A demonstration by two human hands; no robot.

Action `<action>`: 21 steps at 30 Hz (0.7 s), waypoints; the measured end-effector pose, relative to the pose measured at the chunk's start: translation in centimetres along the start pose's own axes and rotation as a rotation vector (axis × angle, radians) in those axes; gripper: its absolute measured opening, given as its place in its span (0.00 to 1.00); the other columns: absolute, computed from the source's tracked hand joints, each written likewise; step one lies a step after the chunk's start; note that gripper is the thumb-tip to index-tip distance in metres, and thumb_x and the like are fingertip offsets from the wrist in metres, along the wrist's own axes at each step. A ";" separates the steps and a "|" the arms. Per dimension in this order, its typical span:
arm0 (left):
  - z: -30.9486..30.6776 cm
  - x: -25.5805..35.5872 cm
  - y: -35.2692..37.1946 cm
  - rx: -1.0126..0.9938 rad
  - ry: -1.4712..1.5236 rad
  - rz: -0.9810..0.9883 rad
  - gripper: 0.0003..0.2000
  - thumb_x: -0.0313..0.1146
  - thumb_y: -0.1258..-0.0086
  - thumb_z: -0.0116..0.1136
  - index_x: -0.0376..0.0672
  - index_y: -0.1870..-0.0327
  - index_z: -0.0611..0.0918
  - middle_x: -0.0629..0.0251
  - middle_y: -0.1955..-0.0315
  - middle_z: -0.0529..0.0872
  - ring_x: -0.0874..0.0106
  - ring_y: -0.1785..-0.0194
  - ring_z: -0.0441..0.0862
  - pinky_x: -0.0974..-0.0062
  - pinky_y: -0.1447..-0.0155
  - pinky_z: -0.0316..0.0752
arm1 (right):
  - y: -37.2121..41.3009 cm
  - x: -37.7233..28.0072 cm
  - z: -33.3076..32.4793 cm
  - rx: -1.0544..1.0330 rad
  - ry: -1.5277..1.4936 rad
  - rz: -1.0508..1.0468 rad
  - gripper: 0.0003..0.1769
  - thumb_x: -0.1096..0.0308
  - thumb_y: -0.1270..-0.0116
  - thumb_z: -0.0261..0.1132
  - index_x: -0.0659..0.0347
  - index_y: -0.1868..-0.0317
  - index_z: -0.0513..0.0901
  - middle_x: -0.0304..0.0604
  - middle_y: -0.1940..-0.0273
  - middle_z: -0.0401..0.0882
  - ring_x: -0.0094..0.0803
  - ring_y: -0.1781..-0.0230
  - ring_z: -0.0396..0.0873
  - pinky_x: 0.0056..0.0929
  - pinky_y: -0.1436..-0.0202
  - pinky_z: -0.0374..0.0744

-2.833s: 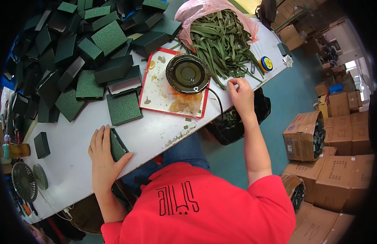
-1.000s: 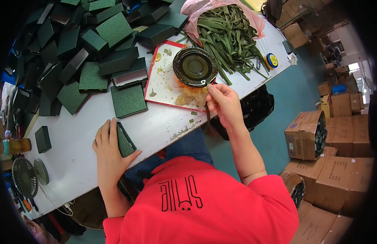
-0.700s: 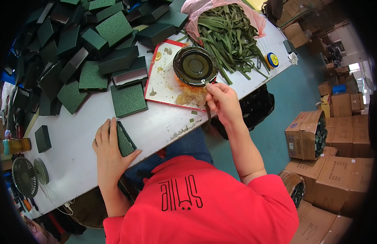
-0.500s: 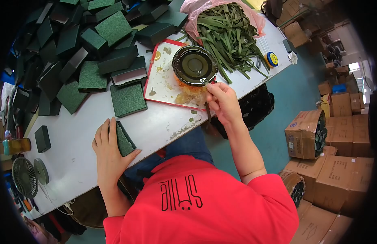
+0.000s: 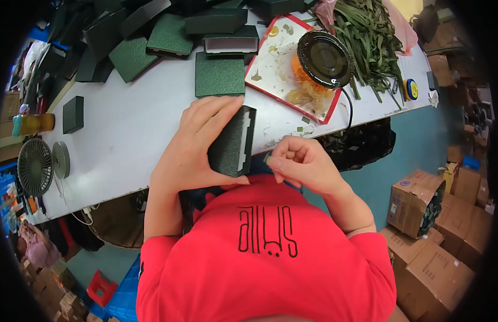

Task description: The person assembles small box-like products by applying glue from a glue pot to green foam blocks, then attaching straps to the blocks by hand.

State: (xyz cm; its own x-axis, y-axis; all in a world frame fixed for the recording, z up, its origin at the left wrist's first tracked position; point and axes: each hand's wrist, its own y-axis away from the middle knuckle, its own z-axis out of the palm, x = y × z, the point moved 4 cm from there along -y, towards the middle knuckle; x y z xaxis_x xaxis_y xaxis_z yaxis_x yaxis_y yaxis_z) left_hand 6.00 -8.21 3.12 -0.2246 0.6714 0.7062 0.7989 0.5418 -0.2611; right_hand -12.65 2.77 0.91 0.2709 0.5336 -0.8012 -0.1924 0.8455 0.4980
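A dark green box (image 5: 227, 145) is gripped by my left hand (image 5: 190, 142), thumb along its lower edge and fingers over its top, near the table's front edge. A pale slotted strip shows on its right side. Just to the right, my right hand (image 5: 302, 163) pinches a small dark green piece (image 5: 267, 157), apart from the box. Beyond them a round pot of dark liquid (image 5: 324, 58) stands on a red-edged white board (image 5: 281, 88) smeared with residue. Another green box (image 5: 220, 74) lies flat behind my left hand.
Green boxes (image 5: 168, 35) are piled at the back left. Green ribbons (image 5: 367, 43) and a round yellow-blue container (image 5: 411, 89) are at the right. A small fan (image 5: 35, 166) and a bottle (image 5: 37, 124) stand at the left. Cartons (image 5: 415, 201) sit on the floor.
My right hand has drawn back from the pot toward my body with the small piece. My left hand has lifted and tilted the box toward it. The view has shifted.
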 end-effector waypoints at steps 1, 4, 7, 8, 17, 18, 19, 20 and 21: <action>0.0 0.2 -0.3 0.007 0.022 0.030 0.53 0.45 0.63 0.84 0.38 0.29 0.72 0.55 0.36 0.75 0.52 0.32 0.70 0.57 0.29 0.63 | -0.2 0.2 0.4 -0.014 0.012 0.022 0.07 0.69 0.28 0.67 0.62 0.64 0.79 0.37 0.76 0.81 0.13 0.85 0.65 0.15 0.81 0.61; 0.2 0.4 -0.6 -0.003 0.026 0.061 0.52 0.45 0.62 0.83 0.39 0.30 0.72 0.57 0.35 0.75 0.53 0.33 0.70 0.56 0.29 0.64 | -0.8 0.5 1.1 -0.041 0.049 0.033 0.09 0.67 0.28 0.67 0.61 0.65 0.79 0.35 0.77 0.80 0.12 0.85 0.66 0.15 0.81 0.61; 0.3 0.5 -0.7 -0.035 0.009 0.079 0.54 0.47 0.65 0.85 0.37 0.29 0.72 0.54 0.35 0.75 0.52 0.32 0.70 0.56 0.29 0.64 | -1.0 0.4 1.2 -0.064 0.092 0.065 0.11 0.65 0.27 0.67 0.61 0.65 0.79 0.33 0.76 0.79 0.12 0.80 0.68 0.15 0.77 0.63; 0.3 0.5 -0.7 -0.047 0.001 0.082 0.56 0.48 0.66 0.85 0.36 0.29 0.71 0.53 0.34 0.74 0.51 0.32 0.70 0.55 0.28 0.64 | -1.0 0.3 1.2 -0.074 0.107 0.081 0.11 0.64 0.26 0.67 0.62 0.65 0.79 0.32 0.76 0.79 0.11 0.78 0.70 0.15 0.75 0.64; 0.2 0.9 -0.9 -0.075 -0.019 0.104 0.53 0.47 0.64 0.85 0.36 0.30 0.72 0.54 0.35 0.75 0.51 0.33 0.71 0.55 0.29 0.63 | -1.5 0.3 1.3 -0.057 0.174 0.060 0.15 0.63 0.28 0.69 0.62 0.69 0.77 0.33 0.77 0.78 0.14 0.77 0.74 0.17 0.72 0.70; 0.3 1.0 -0.9 -0.079 -0.027 0.110 0.53 0.47 0.64 0.84 0.36 0.31 0.73 0.54 0.35 0.75 0.51 0.33 0.71 0.55 0.29 0.64 | -1.6 0.3 1.3 -0.051 0.194 0.066 0.15 0.63 0.29 0.69 0.62 0.69 0.77 0.33 0.78 0.78 0.14 0.77 0.74 0.17 0.72 0.70; 0.3 1.0 -0.9 -0.083 -0.035 0.116 0.52 0.47 0.64 0.84 0.36 0.31 0.73 0.54 0.35 0.75 0.51 0.34 0.71 0.55 0.30 0.64 | -1.6 0.3 1.3 -0.045 0.213 0.072 0.15 0.63 0.29 0.70 0.62 0.70 0.76 0.33 0.78 0.78 0.14 0.77 0.74 0.17 0.72 0.71; 0.3 1.1 -0.9 -0.088 -0.044 0.122 0.52 0.47 0.64 0.84 0.36 0.32 0.73 0.54 0.36 0.76 0.51 0.34 0.72 0.55 0.30 0.64 | -1.7 0.4 1.3 -0.040 0.233 0.078 0.15 0.63 0.30 0.70 0.62 0.70 0.76 0.34 0.78 0.79 0.15 0.77 0.75 0.17 0.72 0.71; 0.3 1.2 -1.0 -0.094 -0.055 0.125 0.51 0.46 0.63 0.83 0.36 0.32 0.74 0.54 0.36 0.76 0.51 0.34 0.72 0.55 0.30 0.64 | -1.8 0.4 1.3 -0.041 0.249 0.092 0.15 0.63 0.30 0.70 0.62 0.70 0.77 0.34 0.78 0.79 0.15 0.77 0.75 0.17 0.72 0.71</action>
State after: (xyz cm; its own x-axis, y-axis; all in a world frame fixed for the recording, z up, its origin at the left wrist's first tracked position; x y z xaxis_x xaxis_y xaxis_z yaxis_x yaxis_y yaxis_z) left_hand 4.81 -7.81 4.01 -0.1486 0.7586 0.6344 0.8707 0.4045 -0.2798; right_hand -10.97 1.48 0.14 0.0109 0.5823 -0.8129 -0.2451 0.7897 0.5624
